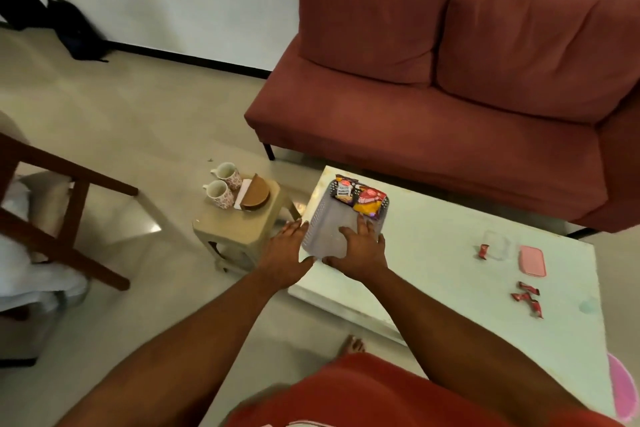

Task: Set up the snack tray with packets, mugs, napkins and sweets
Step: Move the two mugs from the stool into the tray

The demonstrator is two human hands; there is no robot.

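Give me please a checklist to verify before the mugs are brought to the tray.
1. Packets on tray: ok, dark packet and yellow packet lie at its far end.
2. Room for mugs: ok, tray's near half is bare.
3. Hands free: ok, left hand and right hand touch the tray, holding nothing.
4. Mugs upright: ok, both on the stool.
5. Sweets loaded: not ok, on the table.

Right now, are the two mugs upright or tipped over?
Upright: the far mug and the near mug stand on the stool, mouths facing up.

Both arms reach forward, left hand (286, 253) and right hand (362, 248) palm-down, fingers (361, 222) straight.
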